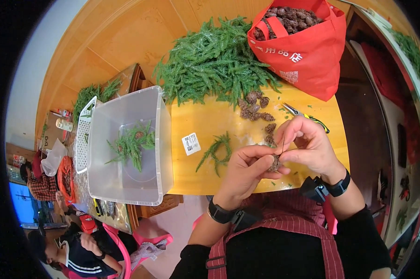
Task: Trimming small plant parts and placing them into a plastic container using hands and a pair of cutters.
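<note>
Both hands meet above the near edge of the yellow bench [205, 179]. Left hand [245, 167]: fingers curled shut around a small brown pine cone [275, 162], cone at the fingertips, just left of the right hand. Right hand [310, 146]: thumb and forefinger pinched on a thin dark wire [283, 145] that stands nearly upright, running down to the cone. Cone thus lies between the hands, below the right pinch. Loose green sprig [215, 152] lies on the bench left of the left hand, apart; more cones [254, 108] beyond; clear plastic tub [126, 144] well to the left
</note>
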### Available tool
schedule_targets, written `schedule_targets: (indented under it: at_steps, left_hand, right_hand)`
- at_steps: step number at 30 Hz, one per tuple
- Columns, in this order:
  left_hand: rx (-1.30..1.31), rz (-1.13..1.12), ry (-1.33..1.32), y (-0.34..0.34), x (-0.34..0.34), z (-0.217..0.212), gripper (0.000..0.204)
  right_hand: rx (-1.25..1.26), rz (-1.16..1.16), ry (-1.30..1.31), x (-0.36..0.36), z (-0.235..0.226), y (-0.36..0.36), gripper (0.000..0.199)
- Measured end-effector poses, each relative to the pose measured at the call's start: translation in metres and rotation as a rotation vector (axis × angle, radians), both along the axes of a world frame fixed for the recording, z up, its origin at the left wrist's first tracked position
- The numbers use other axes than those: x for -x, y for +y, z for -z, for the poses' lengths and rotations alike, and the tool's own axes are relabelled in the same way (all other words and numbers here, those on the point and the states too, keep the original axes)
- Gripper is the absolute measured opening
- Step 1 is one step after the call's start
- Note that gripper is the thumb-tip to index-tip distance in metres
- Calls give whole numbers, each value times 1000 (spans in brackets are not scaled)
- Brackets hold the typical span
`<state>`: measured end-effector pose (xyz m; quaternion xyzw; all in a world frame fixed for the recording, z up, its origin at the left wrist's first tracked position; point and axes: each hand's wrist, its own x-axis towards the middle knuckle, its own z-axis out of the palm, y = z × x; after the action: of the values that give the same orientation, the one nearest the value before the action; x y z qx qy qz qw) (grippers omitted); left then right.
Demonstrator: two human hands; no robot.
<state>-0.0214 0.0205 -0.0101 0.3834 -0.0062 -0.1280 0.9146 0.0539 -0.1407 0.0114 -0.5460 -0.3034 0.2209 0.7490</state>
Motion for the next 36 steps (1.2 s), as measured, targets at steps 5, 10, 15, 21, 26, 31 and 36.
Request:
schedule_targets:
  at_steps: [5,10,15,21,26,31,36]
  left_hand:
    - [-102,-119,-54,-4,0,3,20]
    - [6,-116,-78,-4,-4,1,18]
    - [9,-110,-79,-1,-4,1,16]
    - [-1,-93,-99,0,-5,-2,16]
    - [-41,-121,-153,0,-5,0,15]
    - [-130,-236,-189,-7,-5,-2,16]
    - [-212,-284,-209,-8,-3,2,13]
  right_hand:
    - [82,97,2,3,-5,1,23]
    - [-44,73,55,4,0,0,18]
    - [-11,61,4,2,1,1,17]
    - [6,60,31,1,-2,3,15]
    - [189,144,-386,-1,-5,1,12]
    - [291,293,-626,2,-9,5,10]
    - [284,368,-755,4,-4,5,9]
